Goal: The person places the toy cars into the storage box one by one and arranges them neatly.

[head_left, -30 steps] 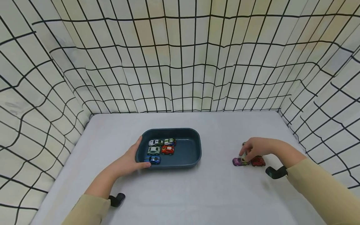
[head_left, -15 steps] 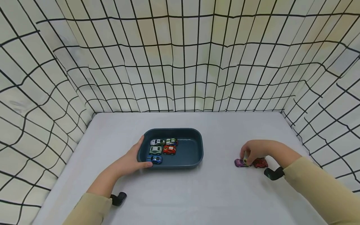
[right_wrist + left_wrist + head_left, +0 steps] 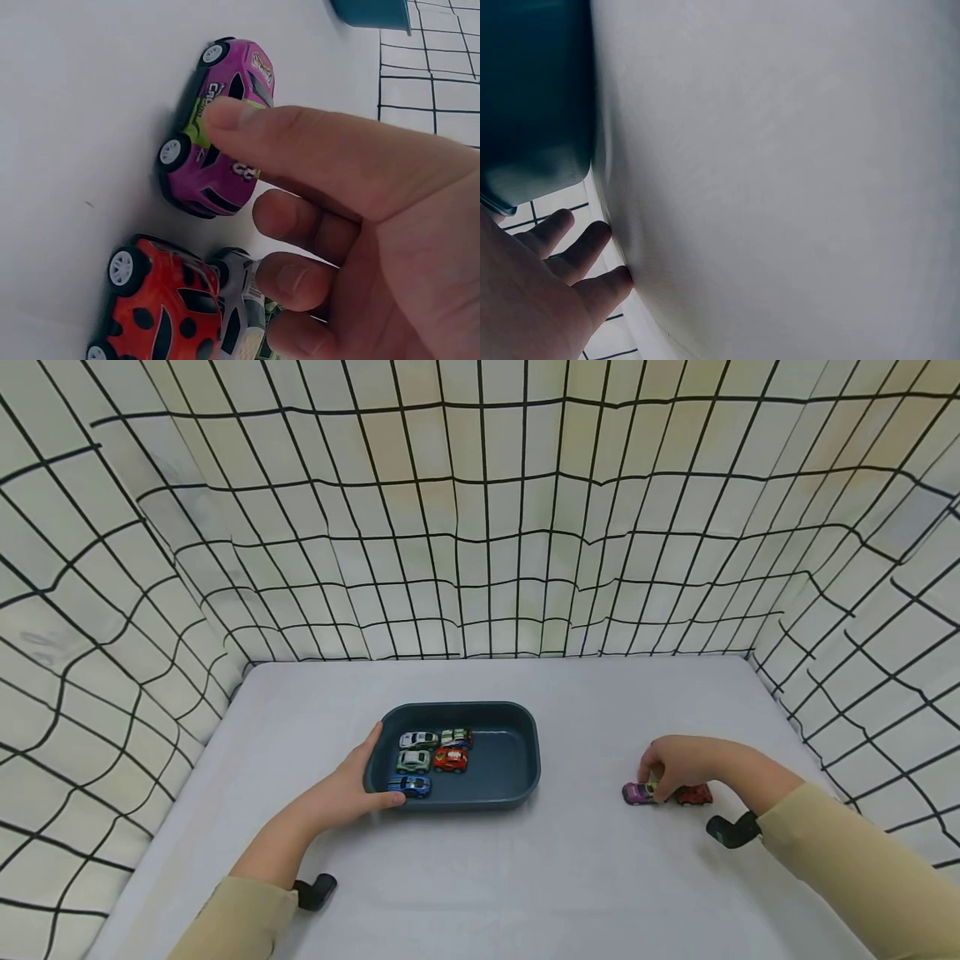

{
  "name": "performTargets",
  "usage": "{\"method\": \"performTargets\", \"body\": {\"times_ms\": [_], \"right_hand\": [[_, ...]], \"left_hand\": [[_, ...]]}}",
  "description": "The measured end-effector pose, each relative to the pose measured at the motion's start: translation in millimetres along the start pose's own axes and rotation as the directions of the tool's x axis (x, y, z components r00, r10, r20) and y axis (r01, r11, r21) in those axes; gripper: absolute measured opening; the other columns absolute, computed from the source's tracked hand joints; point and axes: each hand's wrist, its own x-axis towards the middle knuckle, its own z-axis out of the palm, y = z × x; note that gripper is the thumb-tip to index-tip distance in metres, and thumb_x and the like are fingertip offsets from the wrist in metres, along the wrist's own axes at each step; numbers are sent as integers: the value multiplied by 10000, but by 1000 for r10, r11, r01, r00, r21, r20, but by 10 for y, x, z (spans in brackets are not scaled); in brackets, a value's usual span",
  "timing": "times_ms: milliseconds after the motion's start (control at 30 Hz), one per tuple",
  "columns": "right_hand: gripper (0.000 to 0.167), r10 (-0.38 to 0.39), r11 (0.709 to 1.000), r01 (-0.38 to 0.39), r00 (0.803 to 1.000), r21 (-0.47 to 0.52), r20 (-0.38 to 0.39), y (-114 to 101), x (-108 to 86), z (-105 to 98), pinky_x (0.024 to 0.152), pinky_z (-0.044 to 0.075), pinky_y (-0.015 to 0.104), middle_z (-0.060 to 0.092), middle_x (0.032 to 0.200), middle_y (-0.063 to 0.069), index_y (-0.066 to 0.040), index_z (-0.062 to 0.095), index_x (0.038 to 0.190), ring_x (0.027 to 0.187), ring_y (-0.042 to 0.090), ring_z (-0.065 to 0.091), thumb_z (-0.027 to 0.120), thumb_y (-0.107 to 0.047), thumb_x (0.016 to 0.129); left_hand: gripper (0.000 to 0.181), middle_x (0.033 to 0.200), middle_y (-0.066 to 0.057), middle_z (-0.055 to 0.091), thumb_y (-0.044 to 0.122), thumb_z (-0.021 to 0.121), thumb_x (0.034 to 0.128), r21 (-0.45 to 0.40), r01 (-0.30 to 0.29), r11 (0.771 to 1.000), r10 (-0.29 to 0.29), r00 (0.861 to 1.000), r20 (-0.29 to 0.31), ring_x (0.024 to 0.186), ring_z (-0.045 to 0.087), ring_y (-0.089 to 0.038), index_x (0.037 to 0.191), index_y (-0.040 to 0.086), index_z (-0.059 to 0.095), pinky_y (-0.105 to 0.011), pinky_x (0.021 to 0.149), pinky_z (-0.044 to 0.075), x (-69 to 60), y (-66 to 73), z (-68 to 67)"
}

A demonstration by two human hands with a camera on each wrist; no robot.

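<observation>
Toy car in purple (image 3: 637,793), sitting at four o'clock in the head view and at three o'clock from a teal tray (image 3: 498,768). Pinching the car between thumb and a finger of the right hand (image 3: 684,763), with thumb laid across the lime-green band on its side. Not being able to tell whether resting on the white surface (image 3: 480,877) or held just above. Curling the remaining right fingers loosely, just beside a spotted red car (image 3: 166,304) at seven o'clock and a grey car (image 3: 237,294) at six o'clock in the right wrist view.

Spreading the left hand (image 3: 345,787) around the nine o'clock end of the tray, touching the rim with thumb at eight o'clock and a fingertip near ten. Showing three more left fingers straight and fanned apart at eight o'clock in the left wrist view. Working with the two hands well apart.

Seeing five cars inside the tray, reading it as a dial: a white car (image 3: 418,741) at ten, a striped car (image 3: 455,739) at twelve, a pale green car (image 3: 412,762) at nine, a bright red car (image 3: 450,760) near the centre, a blue car (image 3: 409,787) at eight.

Wearing beige sleeves (image 3: 847,868) and a black mount (image 3: 733,829) at each wrist. Facing pale walls (image 3: 502,556) crossed by black lines, from nine o'clock through twelve to three.
</observation>
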Motion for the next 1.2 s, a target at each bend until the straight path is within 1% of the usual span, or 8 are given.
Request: {"method": "performTargets", "body": {"times_ms": [167, 333, 500, 633, 800, 933, 1067, 1200], "right_hand": [[211, 10, 1000, -10, 1000, -6, 0, 4, 4, 34, 658, 448, 329, 543, 884, 14, -186, 718, 974, 774, 174, 507, 829, -162, 796], [209, 9, 1000, -9, 1000, -11, 5, -17, 18, 31, 660, 432, 335, 540, 861, 9, -218, 724, 965, 784, 170, 497, 830, -178, 790], [203, -17, 1000, 17, 1000, -16, 8, -67, 32, -36, 622, 387, 325, 495, 777, -4, -226, 720, 973, 736, 154, 466, 821, -200, 799], [188, -41, 998, 41, 999, -37, -6, -157, 35, -128, 612, 355, 320, 449, 744, -20, -232, 716, 965, 724, 143, 437, 818, -224, 807], [199, -88, 995, 87, 996, -46, -23, -356, 43, -281, 614, 345, 320, 425, 726, -23, -218, 716, 986, 711, 145, 421, 812, -246, 814], [212, -126, 991, 124, 992, -49, -29, -558, 87, -384, 622, 356, 316, 430, 722, -24, -217, 715, 1000, 715, 145, 428, 812, -260, 816], [213, -159, 986, 158, 987, -62, -21, -839, 168, -460, 624, 364, 319, 438, 721, -15, -213, 717, 996, 719, 154, 440, 815, -262, 813], [206, -195, 978, 195, 981, -77, 1, -1139, 282, -493, 620, 355, 309, 434, 709, -17, -214, 715, 990, 704, 145, 435, 811, -261, 814]], "left_hand": [[1238, 1607, -286, 91, 504, 781, 810, -4, -1, 1000, 1, 1000, 4, 1450, 137, -512, 1588, 177, -126, -695, 1092, 230, -1, 14, -7], [1239, 1603, -288, 102, 498, 785, 806, -4, 1, 1000, -1, 1000, 0, 1447, 148, -512, 1589, 168, -117, -693, 1092, 234, 10, 24, -5], [1240, 1603, -291, 99, 495, 786, 807, -4, -2, 1000, 2, 1000, 2, 1448, 142, -513, 1589, 164, -118, -691, 1095, 229, 16, 25, -8], [1241, 1604, -291, 94, 498, 785, 808, -2, 0, 1000, 0, 1000, 5, 1450, 135, -512, 1588, 169, -122, -689, 1097, 227, 10, 25, -10], [1239, 1605, -289, 91, 499, 784, 808, 2, 4, 1000, -4, 1000, 1, 1449, 137, -514, 1588, 172, -122, -693, 1092, 232, 4, 26, -8], [1235, 1607, -283, 96, 499, 783, 809, 3, -1, 1000, 1, 1000, -1, 1451, 143, -507, 1590, 171, -116, -690, 1094, 233, 6, 23, -6], [1238, 1609, -282, 89, 511, 781, 806, 3, -3, 1000, 3, 1000, -1, 1452, 136, -508, 1590, 177, -117, -691, 1096, 224, 10, 19, -7], [1239, 1608, -289, 79, 513, 779, 809, 4, -8, 1000, 8, 1000, -1, 1453, 121, -514, 1588, 172, -122, -691, 1101, 211, 12, 12, -8]]}}
